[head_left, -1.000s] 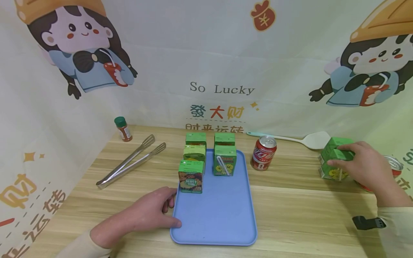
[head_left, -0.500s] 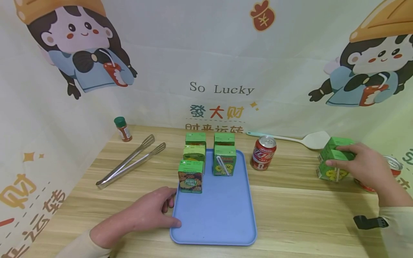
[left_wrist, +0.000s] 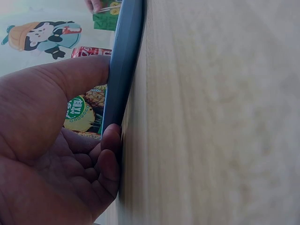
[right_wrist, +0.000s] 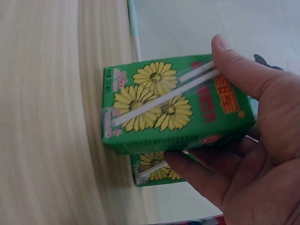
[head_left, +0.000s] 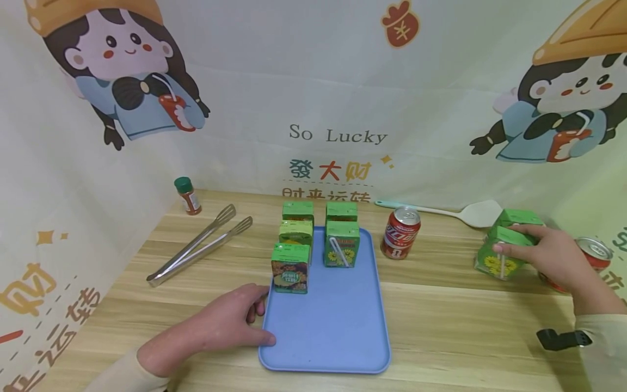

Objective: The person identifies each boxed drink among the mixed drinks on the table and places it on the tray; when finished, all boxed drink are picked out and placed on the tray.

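At the tray's near left side, my left hand grips the rim of the blue tray. In the left wrist view its thumb lies on the upper side of the tray edge, with fingers curled against the lower side. Over on the right, my right hand pinches a green drink carton, thumb on one side and fingers on the other. That carton shows yellow flowers and a white straw, and it leans slightly. Close behind it stands a second green carton, partly covered by the hand.
Several cartons stand in two columns on the tray's far part, including a brown-fronted one and a flowered one. A red can is right of the tray, another behind my right hand. Tongs, a spice jar and a spatula lie around.
My right hand has shifted the front carton slightly left and toward me, tilting it. The carton behind it has barely moved. My left hand stays on the tray rim.
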Action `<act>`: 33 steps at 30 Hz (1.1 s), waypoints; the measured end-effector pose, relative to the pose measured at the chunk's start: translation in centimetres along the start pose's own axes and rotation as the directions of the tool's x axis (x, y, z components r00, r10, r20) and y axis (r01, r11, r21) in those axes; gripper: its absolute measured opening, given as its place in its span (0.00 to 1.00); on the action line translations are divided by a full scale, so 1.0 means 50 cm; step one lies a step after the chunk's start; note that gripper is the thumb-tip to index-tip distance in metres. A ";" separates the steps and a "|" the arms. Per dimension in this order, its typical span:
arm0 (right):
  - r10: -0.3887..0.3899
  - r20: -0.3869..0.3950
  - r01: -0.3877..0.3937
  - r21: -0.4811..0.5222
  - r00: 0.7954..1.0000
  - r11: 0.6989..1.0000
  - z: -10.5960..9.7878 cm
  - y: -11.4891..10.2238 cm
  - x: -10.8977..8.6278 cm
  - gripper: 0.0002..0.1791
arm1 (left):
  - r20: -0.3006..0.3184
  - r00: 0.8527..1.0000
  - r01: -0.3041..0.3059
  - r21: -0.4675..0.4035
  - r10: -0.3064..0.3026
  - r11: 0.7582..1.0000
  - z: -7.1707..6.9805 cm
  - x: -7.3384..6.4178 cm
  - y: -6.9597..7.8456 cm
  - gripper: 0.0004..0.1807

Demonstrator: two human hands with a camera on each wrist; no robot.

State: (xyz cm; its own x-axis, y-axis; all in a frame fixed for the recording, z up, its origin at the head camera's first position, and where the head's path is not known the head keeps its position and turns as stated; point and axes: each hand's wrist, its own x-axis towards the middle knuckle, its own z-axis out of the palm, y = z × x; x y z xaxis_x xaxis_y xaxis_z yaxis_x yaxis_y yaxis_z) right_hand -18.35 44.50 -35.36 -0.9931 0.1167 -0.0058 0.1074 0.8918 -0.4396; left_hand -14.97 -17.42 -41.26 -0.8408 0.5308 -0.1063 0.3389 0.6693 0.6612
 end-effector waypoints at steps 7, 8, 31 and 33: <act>0.008 0.040 -0.014 0.153 0.999 0.988 0.012 0.008 0.004 0.54 | -0.001 1.000 0.000 0.000 0.000 1.000 0.000 0.000 0.001 0.50; 0.001 0.044 -0.009 0.176 0.999 0.984 0.015 0.010 0.005 0.53 | -0.002 1.000 -0.002 0.000 0.002 1.000 0.000 0.000 0.000 0.50; -0.144 0.020 0.116 0.491 0.989 0.864 0.056 0.066 0.015 0.34 | -0.001 1.000 0.012 -0.009 -0.012 1.000 -0.001 0.000 0.002 0.51; -0.150 0.015 0.123 0.497 0.988 0.859 0.058 0.067 0.015 0.35 | -0.002 1.000 0.010 -0.009 -0.010 1.000 -0.001 0.000 0.002 0.50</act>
State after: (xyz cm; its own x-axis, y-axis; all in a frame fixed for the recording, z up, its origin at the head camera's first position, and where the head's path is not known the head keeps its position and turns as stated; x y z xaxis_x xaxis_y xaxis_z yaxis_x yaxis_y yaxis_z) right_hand -18.90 46.32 -39.44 -0.9986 -0.0254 0.0469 -0.0531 0.5627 -0.8250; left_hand -14.94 -17.37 -41.15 -0.8450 0.5229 -0.1119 0.3262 0.6698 0.6670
